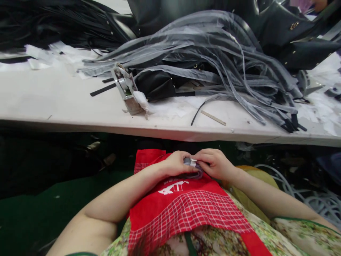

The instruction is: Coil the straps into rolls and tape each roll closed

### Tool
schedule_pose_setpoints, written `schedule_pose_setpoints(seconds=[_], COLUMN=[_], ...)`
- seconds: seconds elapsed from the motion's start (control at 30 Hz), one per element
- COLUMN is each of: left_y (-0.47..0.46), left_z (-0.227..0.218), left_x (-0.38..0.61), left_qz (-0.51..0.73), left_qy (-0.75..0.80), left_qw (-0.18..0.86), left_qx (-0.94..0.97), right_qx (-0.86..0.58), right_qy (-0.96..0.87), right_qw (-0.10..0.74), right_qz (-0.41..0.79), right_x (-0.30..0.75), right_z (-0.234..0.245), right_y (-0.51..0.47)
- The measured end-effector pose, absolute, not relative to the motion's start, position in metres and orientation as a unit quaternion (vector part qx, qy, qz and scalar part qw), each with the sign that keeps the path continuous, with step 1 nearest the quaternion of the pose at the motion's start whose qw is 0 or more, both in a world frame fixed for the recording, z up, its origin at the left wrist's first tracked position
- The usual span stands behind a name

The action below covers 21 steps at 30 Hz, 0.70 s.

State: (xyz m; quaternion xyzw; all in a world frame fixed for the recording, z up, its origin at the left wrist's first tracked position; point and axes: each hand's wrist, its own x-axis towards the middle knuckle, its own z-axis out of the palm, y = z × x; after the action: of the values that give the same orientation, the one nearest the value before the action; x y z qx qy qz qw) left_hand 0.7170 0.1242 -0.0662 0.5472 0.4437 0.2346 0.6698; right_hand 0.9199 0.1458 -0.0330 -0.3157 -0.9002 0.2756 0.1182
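Observation:
Over my lap, my left hand [177, 163] is closed around a coiled dark strap [197, 174] that looks wrapped in clear film. A piece of white tape [190, 161] lies across the top of the coil. My right hand [215, 163] meets the coil from the right, its thumb and fingertips pinched together at the tape's end. Part of the coil is hidden by my fingers. Beneath it is a red apron [167, 203] with a checked band and a white print.
On the white table [64, 96] ahead stands a metal tape dispenser [128, 89]. Long film-wrapped straps [213, 42] are heaped behind it, with black bags [282, 32] farther back. White scraps [50, 57] lie at left. Pale tubing or strips [319, 202] lie on the floor at right.

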Motion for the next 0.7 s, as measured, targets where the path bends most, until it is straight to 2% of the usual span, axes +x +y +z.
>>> schedule_pose_setpoints(seconds=[0.13,0.23,0.33,0.5,0.6,0.7], left_y=[0.135,0.137,0.132,0.117,0.108,0.102], left_z=[-0.070,-0.064,-0.060,-0.063,-0.066,-0.069], left_x=[0.692,0.669,0.646,0.615,0.604,0.598], left_qz=[0.386,0.450,0.496,0.560,0.598,0.613], left_qy=[0.360,0.361,0.386,0.426,0.442,0.446], left_qw=[0.758,0.747,0.707,0.652,0.622,0.607], left_qx=[0.384,0.331,0.323,0.283,0.245,0.238], right_qx=[-0.241,-0.215,-0.204,-0.335,-0.382,-0.406], right_qy=[-0.945,-0.951,-0.939,-0.846,-0.792,-0.770], right_qw=[0.128,0.161,0.185,0.281,0.282,0.266], right_qz=[0.178,0.156,0.207,0.304,0.384,0.413], right_x=[0.906,0.882,0.842,0.739,0.677,0.633], right_z=[-0.035,-0.035,-0.028,-0.018,-0.026,-0.040], right_y=[0.149,0.161,0.194,0.279,0.319,0.339])
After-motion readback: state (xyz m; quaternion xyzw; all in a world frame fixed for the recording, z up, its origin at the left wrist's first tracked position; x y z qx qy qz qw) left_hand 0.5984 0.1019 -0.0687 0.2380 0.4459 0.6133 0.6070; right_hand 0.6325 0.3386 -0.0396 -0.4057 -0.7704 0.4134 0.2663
